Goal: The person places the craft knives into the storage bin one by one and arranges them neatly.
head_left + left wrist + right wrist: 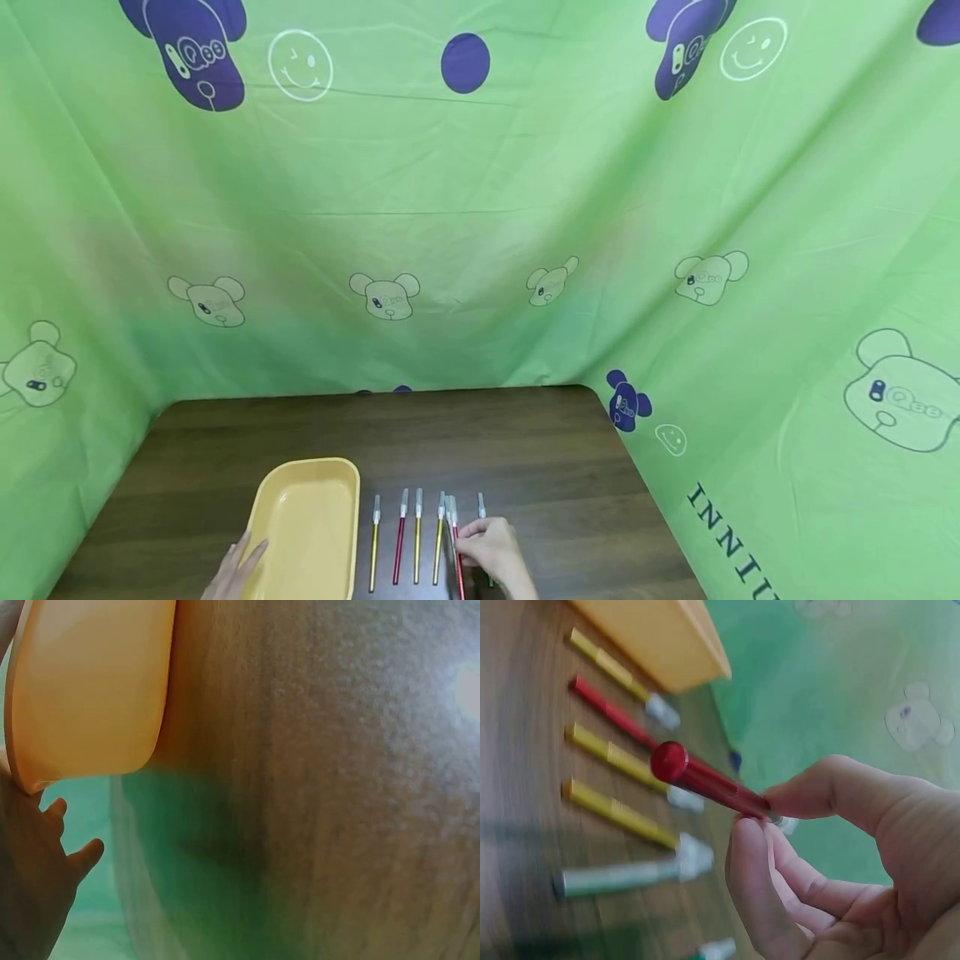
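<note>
My right hand [497, 552] pinches a red craft knife [716, 786] with a clear cap between thumb and fingertips. In the right wrist view the handle's round end points toward the camera, and the fingers partly hide the capped end. Beside it in the row lie a silver craft knife [622, 877] and several gold ones, the nearest being this gold knife [619, 814]. A green craft knife [482, 505] is partly hidden behind the right hand. At the left, my left hand [231, 575] rests with extended fingers on the left rim of a yellow tray [356, 533].
Another red craft knife [399, 546] and a gold one [373, 550] lie nearest the tray, caps pointing away. All are on a dark wooden table [480, 433]. Green printed cloth [465, 167] hangs behind the table and along both sides.
</note>
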`<action>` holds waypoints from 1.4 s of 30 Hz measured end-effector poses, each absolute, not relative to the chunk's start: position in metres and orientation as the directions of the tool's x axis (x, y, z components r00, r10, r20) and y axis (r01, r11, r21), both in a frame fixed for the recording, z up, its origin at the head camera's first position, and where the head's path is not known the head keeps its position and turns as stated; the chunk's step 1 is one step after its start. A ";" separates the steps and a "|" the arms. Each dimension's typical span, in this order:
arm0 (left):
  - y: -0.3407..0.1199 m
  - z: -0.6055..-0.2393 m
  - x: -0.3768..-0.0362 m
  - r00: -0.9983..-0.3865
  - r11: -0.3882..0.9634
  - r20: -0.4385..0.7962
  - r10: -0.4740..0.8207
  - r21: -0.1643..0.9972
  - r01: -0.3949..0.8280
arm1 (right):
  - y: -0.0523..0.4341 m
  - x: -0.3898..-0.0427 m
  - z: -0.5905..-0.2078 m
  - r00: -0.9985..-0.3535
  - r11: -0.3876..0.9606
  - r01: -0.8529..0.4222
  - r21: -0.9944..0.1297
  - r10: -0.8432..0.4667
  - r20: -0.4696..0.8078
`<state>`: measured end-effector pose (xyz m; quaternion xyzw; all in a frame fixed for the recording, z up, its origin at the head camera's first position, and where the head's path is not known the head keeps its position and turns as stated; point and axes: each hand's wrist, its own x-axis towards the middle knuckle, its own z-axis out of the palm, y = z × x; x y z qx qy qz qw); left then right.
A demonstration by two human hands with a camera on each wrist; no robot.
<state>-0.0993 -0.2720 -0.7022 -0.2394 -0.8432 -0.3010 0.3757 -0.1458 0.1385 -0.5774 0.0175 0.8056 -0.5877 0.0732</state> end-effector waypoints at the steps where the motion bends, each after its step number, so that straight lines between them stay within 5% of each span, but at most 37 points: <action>1: -0.271 -0.702 -0.100 -0.596 0.691 0.783 0.178 0.331 0.642 | 0.134 -0.145 -0.577 -0.988 0.296 0.115 -0.948 -0.064 -0.139; 12: -0.267 -0.695 -0.091 -0.683 0.742 0.714 0.153 0.374 0.556 | 0.098 -0.142 -0.568 -0.980 0.197 0.143 -0.970 -0.109 -0.166; 21: -0.269 -0.698 -0.094 -0.653 0.729 0.742 0.150 0.364 0.580 | 0.081 -0.139 -0.559 -0.977 0.182 0.158 -0.970 -0.116 -0.181; 31: -0.264 -0.688 -0.084 -0.765 0.741 0.632 0.124 0.454 0.495 | 0.057 -0.138 -0.560 -0.965 0.121 0.167 -0.978 -0.183 -0.187; 42: -0.266 -0.697 -0.088 -0.689 0.696 0.712 0.136 0.426 0.578 | 0.029 -0.138 -0.562 -0.964 0.050 0.169 -0.984 -0.199 -0.176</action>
